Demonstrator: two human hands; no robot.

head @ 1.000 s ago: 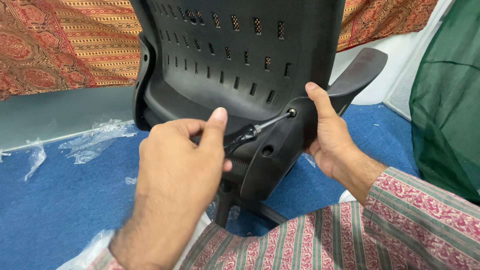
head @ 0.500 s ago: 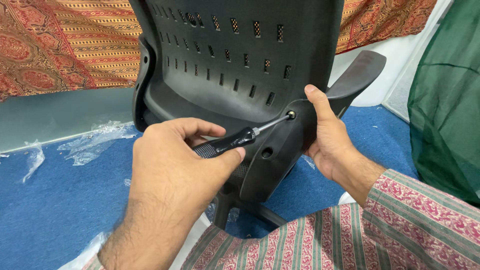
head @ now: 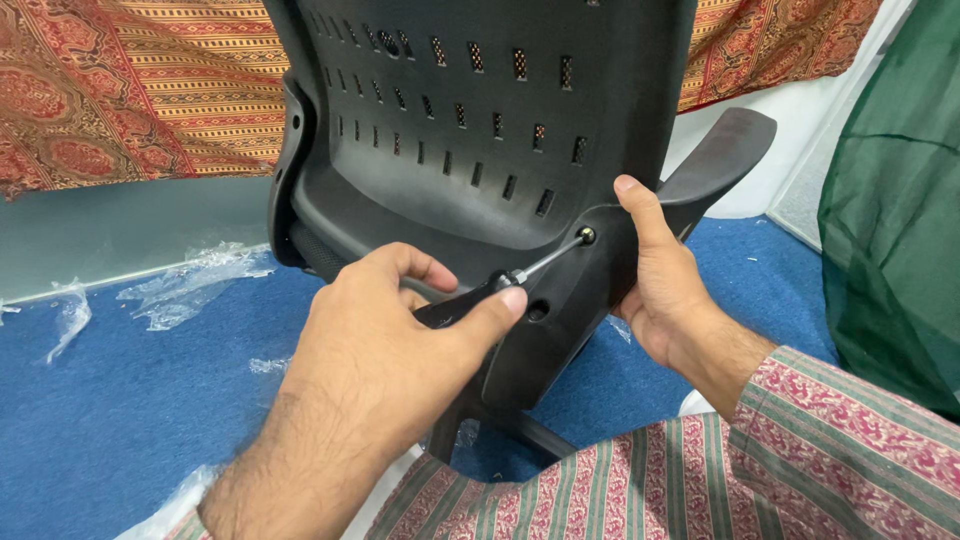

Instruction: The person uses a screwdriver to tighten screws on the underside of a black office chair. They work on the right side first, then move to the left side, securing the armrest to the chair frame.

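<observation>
A screwdriver [head: 500, 285] is gripped by the left hand [head: 400, 350], fingers closed around it, tip in a screw [head: 586, 236], while the chair back [head: 480, 130] is steadied by the right hand's [head: 665, 290] curled fingers.

plastic wrap [head: 190, 285] on floor [head: 120, 420] left of chair [head: 480, 140].

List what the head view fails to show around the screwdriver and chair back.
- Screwdriver handle: mostly covered by the left hand.
- Screw head: too small, tip covers it.
- Chair back: top cut off by the frame edge.
- Right hand fingers: hidden behind the chair.
</observation>
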